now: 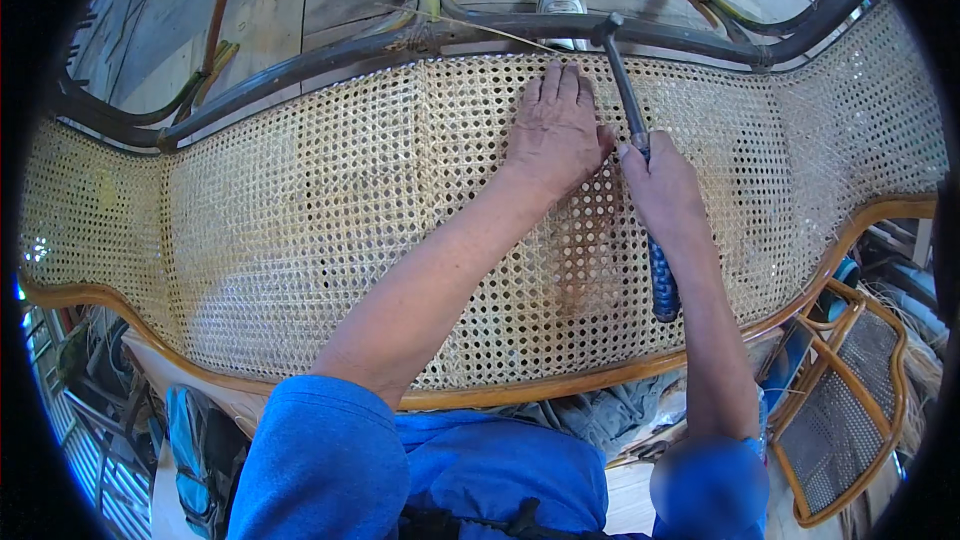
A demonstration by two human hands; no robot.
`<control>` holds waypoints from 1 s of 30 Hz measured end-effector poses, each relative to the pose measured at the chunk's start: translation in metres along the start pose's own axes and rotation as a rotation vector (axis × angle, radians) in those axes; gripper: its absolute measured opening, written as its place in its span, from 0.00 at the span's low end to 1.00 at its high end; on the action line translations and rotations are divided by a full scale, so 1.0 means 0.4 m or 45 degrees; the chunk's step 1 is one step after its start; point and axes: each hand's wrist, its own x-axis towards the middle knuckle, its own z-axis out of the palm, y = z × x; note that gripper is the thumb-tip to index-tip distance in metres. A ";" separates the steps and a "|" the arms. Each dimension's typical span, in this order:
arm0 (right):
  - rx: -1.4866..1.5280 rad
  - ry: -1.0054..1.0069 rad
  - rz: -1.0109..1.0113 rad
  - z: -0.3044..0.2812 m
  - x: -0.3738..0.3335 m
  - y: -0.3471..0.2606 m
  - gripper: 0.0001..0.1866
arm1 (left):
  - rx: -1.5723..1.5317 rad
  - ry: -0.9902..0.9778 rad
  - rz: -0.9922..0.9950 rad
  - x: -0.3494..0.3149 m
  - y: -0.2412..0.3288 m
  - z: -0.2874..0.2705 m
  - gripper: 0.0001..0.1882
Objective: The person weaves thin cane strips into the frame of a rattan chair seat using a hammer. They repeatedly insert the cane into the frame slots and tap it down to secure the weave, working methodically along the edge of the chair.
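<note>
While the left hand (555, 125) lay flat on the woven cane panel (360, 180), its fingers were straight and released, tips by the far edge; couldn't tell whether they pinned the thin strip (480, 28) there. The right hand (665, 185) was closed round the hammer (626, 85) mid-handle, wrapped end toward the near side. The hammer's head was at the dark rail (680, 42) on the far side, just right of the left fingertips; contact unclear. Panel stretched left to right in front of the body. Judged best: short, light taps from that choked-up hold, left fingers well clear of the head, palm pressing evenly so the cane would lie flat without splitting.
</note>
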 end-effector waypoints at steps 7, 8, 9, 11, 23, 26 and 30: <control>-0.023 -0.019 -0.026 0.010 0.023 0.022 0.16 | 0.008 0.047 0.017 -0.001 0.002 0.000 0.34; 0.002 -0.024 -0.022 0.001 0.017 0.012 0.16 | 0.015 0.033 0.018 0.000 0.000 0.001 0.34; 0.022 -0.012 -0.026 -0.006 0.010 0.002 0.16 | 0.021 0.017 0.015 -0.002 0.000 0.000 0.34; 0.063 0.010 -0.035 -0.015 -0.001 -0.015 0.16 | -0.007 0.058 0.012 -0.001 -0.003 0.008 0.34; 0.138 0.030 -0.107 -0.012 -0.007 -0.030 0.19 | 0.044 0.014 0.007 -0.006 -0.006 0.004 0.34; -0.038 -0.101 -0.031 0.007 0.030 0.008 0.19 | 0.020 0.017 0.017 0.001 0.005 0.000 0.34; 0.065 -0.052 -0.036 0.003 0.026 0.003 0.19 | 0.013 -0.026 0.013 0.005 0.001 -0.008 0.33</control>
